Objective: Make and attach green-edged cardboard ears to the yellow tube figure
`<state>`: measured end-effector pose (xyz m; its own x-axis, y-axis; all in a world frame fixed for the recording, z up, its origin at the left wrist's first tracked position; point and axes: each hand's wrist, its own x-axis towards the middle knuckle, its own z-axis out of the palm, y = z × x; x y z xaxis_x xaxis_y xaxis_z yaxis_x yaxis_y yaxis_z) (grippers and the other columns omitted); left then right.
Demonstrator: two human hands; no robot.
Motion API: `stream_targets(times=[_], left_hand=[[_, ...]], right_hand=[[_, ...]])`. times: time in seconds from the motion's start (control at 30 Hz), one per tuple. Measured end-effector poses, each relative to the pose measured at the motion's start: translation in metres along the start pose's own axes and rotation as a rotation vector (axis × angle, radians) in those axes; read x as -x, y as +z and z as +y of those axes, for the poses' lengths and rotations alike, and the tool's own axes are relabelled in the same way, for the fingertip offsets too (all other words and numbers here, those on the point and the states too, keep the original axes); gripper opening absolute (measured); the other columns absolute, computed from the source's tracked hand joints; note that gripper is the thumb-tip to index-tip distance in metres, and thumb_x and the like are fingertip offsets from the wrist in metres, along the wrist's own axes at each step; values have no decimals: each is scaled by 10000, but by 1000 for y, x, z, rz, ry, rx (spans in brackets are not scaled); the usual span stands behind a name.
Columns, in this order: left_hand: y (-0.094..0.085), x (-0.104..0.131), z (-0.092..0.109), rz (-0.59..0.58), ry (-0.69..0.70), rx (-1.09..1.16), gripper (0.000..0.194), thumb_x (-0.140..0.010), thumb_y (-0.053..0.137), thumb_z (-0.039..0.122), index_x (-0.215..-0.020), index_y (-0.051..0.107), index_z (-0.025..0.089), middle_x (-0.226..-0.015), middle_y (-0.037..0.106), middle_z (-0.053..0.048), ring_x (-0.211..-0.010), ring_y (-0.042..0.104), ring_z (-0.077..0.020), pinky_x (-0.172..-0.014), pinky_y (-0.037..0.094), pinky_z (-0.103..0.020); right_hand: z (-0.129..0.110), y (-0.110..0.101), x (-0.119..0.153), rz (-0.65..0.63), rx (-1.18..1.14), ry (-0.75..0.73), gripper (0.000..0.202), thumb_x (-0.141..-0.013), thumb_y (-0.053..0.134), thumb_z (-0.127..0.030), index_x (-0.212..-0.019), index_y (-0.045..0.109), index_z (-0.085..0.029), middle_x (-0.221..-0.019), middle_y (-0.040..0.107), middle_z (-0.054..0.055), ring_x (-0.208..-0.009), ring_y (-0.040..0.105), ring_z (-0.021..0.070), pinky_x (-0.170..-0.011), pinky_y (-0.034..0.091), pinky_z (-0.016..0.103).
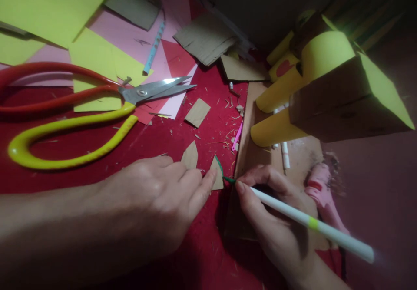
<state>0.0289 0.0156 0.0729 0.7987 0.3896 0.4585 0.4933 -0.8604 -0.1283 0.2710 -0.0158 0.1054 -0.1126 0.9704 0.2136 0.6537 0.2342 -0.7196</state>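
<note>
My left hand [163,194] lies over the red surface, its fingers bent and close together. One fingertip presses a small pointed cardboard piece [217,183] down and holds it there. A green line runs along this piece's right slanted edge. In my right hand [276,220] is a white felt-tip pen [286,207] with a green tip and a yellow-green band, pinched close to the tip. The green tip touches or nearly touches the piece's right edge. Another pointed cardboard piece [190,156] is partly hidden by my left hand's fingers.
Large scissors [143,93] with red and yellow handles lie partly open at left. Yellow paper [48,3], pink paper and cardboard scraps [206,38] cover the back. A cardboard figure [332,94] with yellow tube legs stands at right, near a pink glue gun [325,199].
</note>
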Motion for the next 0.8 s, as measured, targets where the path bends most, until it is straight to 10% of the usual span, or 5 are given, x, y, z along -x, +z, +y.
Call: stream_targets(times=[0.8], left_hand=[[0, 1, 1, 6, -11, -4, 440, -1079, 407, 55, -1202, 826, 111, -1034, 881, -108, -785, 803, -271, -633, 646, -436]], right_hand=[[-2, 4, -3, 28, -24, -16, 205, -977, 778, -109, -837, 743, -254, -624, 746, -106, -479, 694, 44, -531, 528, 48]])
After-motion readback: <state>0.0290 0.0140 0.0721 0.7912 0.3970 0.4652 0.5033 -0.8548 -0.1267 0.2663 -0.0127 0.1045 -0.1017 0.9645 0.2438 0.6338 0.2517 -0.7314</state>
